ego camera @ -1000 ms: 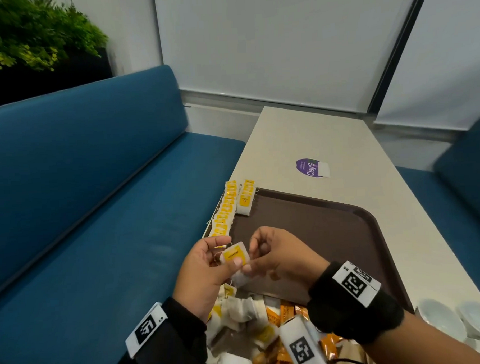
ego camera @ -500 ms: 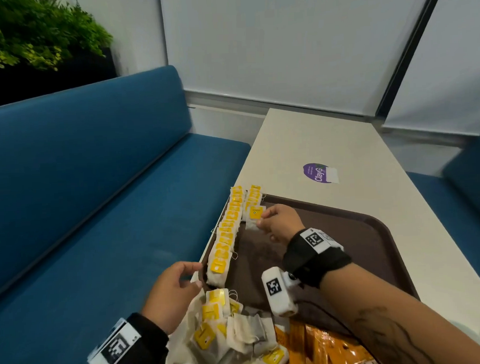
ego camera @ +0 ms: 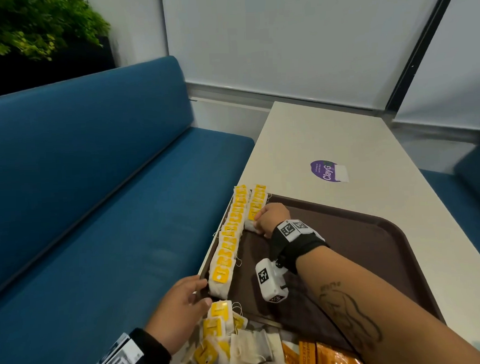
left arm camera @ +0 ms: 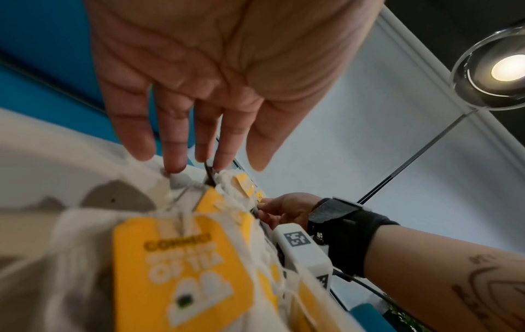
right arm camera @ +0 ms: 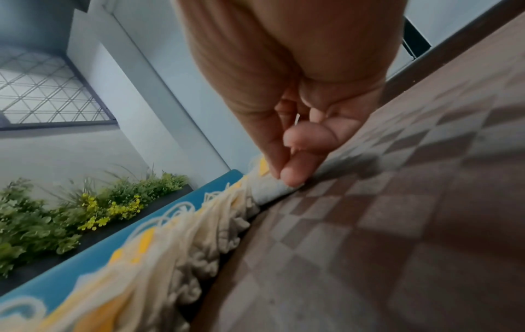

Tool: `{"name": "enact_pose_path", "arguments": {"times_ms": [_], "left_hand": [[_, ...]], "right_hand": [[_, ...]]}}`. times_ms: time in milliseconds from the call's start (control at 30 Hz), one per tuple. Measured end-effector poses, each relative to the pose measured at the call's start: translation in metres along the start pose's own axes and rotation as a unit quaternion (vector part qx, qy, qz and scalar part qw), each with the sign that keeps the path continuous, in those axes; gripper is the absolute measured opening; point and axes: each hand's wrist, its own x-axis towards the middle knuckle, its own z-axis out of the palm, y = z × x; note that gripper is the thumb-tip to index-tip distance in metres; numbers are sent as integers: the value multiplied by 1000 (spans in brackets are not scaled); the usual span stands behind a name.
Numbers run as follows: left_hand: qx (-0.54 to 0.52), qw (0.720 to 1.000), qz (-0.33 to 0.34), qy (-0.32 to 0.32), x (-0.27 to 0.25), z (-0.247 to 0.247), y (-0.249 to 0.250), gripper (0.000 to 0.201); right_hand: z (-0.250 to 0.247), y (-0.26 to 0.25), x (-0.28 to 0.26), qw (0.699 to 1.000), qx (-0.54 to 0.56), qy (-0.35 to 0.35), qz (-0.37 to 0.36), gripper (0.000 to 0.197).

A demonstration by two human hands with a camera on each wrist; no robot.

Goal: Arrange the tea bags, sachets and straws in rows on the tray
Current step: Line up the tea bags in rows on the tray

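Note:
A brown tray [ego camera: 346,246] lies on the white table [ego camera: 327,134]. Along its left edge runs a long row of tea bags with yellow tags [ego camera: 230,242], and beside it a short second row [ego camera: 257,200]. My right hand [ego camera: 260,222] pinches a tea bag [ego camera: 250,226] at the near end of the short row, low on the tray floor [right arm camera: 397,224]; the right wrist view shows thumb and fingertip [right arm camera: 292,177] on the tea bag's edge [right arm camera: 270,191]. My left hand [ego camera: 203,292] is open, its straight fingers [left arm camera: 176,161] touching the tray's near left corner by the long row. Loose tea bags [ego camera: 220,334] are piled below it.
Orange sachets [ego camera: 323,354] lie at the near edge beside the pile. A purple sticker [ego camera: 327,171] is on the table beyond the tray. A blue bench [ego camera: 97,215] runs along the table's left side, with a planter [ego camera: 34,28] behind it.
My right hand took the tea bag out of both hands and carried it forward to the short row's near end. My left hand let go and dropped to the tray's near left corner.

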Motion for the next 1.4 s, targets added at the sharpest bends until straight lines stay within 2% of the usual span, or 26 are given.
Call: {"name": "enact_pose_path", "arguments": {"times_ms": [133,267,367,400,467,567,700,800,900,1000,1167,1333,1400], "left_hand": [[-12,1000,-4,4,-5,0,3,41],[-6,1000,-9,-4,-17,-3,8,49],[12,1000,-7,-10,-28,-3,14,57],[20,1000,-4,-16,-33,-2,14,61],[49,998,4,-30,-43,-1,13,68],[78,996,12,-42,-58,-2,10,76],[116,992,10,-58,-72,-2,5,85],[108,992,11,-63,-77,3,5,91],[117,991,45,-53,-78,10,8,75],[144,988,40,-49,-75,15,6,68],[137,990,32,-21,-78,21,-3,48],[79,997,24,-11,-83,21,-6,58],[79,996,23,-22,-85,20,-8,62]], "right_hand": [[3,-5,-5,999,0,7,54,26],[-12,0,-22,1000,26,13,-5,27],[-23,3,-55,993,101,-42,-44,23],[-27,2,-70,991,95,-71,-60,23],[-33,2,-104,987,6,-124,-100,28],[-33,6,-151,964,-134,-180,-144,40],[-12,22,-186,914,-293,-233,-156,77],[7,29,-201,875,-379,-232,-191,102],[24,32,-211,863,-406,-218,-207,111],[37,32,-218,854,-431,-202,-212,110],[54,37,-227,835,-478,-183,-202,96],[61,39,-229,850,-459,-167,-197,91],[62,39,-229,857,-445,-172,-192,82]]}}
